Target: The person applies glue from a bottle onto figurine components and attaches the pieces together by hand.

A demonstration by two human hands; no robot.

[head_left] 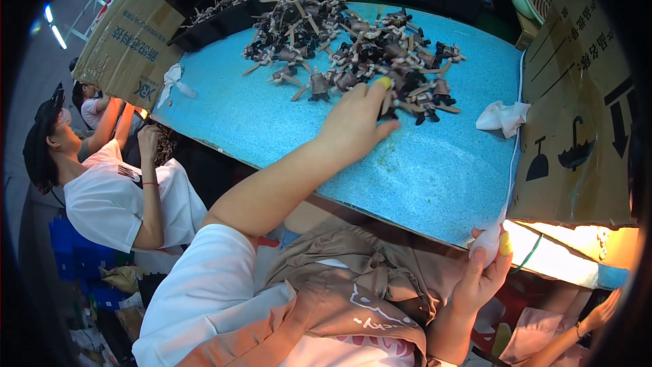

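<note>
A heap of small toy figures [299, 34] in brown, black and skin tones, with flat tan pieces among them, lies on the blue tabletop [272, 119]. My left hand [353, 119] reaches to the heap's near edge, its thumb and yellow-covered finger apart around the figures there. Whether it touches one is unclear. At the table's near right edge, my right hand [479, 278] is closed around a small white squeeze bottle [485, 246] with a narrow tip pointing up. One finger of this hand also wears a yellow cover.
Cardboard pieces [132, 44] [577, 109] stand at both sides of the table. A crumpled white tissue [502, 118] lies at right, another [171, 81] at left. Black trays [231, 17] of figures are behind. A person [129, 190] sits at left; another person's hand [603, 309] shows lower right.
</note>
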